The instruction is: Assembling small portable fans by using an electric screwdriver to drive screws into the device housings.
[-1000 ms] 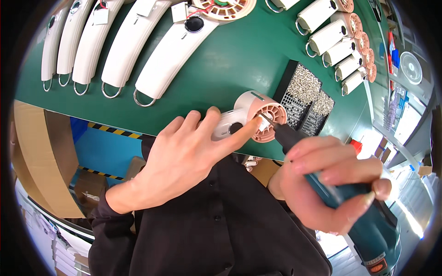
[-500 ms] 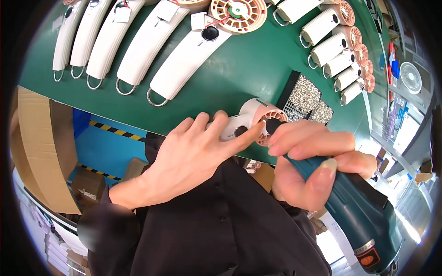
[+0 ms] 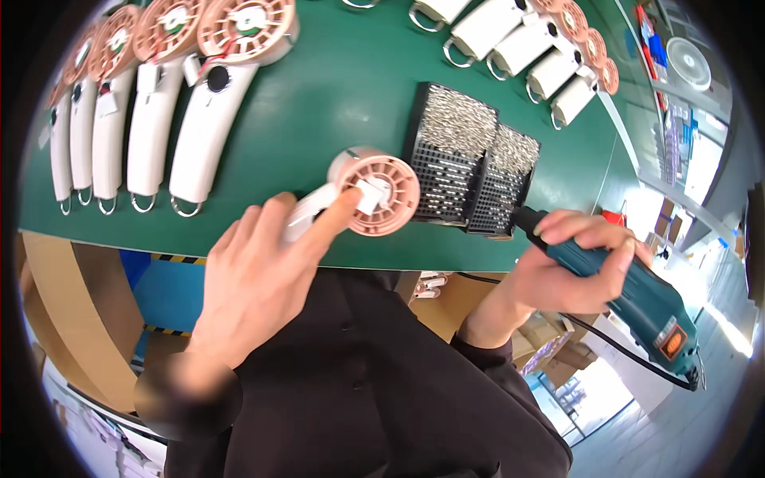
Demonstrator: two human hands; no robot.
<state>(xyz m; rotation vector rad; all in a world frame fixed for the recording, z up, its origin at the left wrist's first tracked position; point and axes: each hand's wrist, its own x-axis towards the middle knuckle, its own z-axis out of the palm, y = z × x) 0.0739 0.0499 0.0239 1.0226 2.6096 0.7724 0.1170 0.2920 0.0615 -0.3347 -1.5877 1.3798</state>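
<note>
"Where the desk [image 3: 319, 95] runs left, what's on it?"

"Row of fans [image 3: 209, 131], pink heads, white handles. Next, left hand [image 3: 259, 263]: index finger on the white piece [image 3: 368, 197] of a nearer fan [image 3: 405, 191], over the desk's near edge. Thumb hidden; can't tell whether that grip clasps the handle."

"Risk?"

"Should the finger slip, the piece could shift or the fan roll."

"Farther right?"

"Two black trays [image 3: 414, 119] of small screws [image 3: 458, 115]. Then right hand [image 3: 570, 267], grip clenched round a green power driver [image 3: 637, 299], nose close by the trays. Careless swing could spill screws."
</note>
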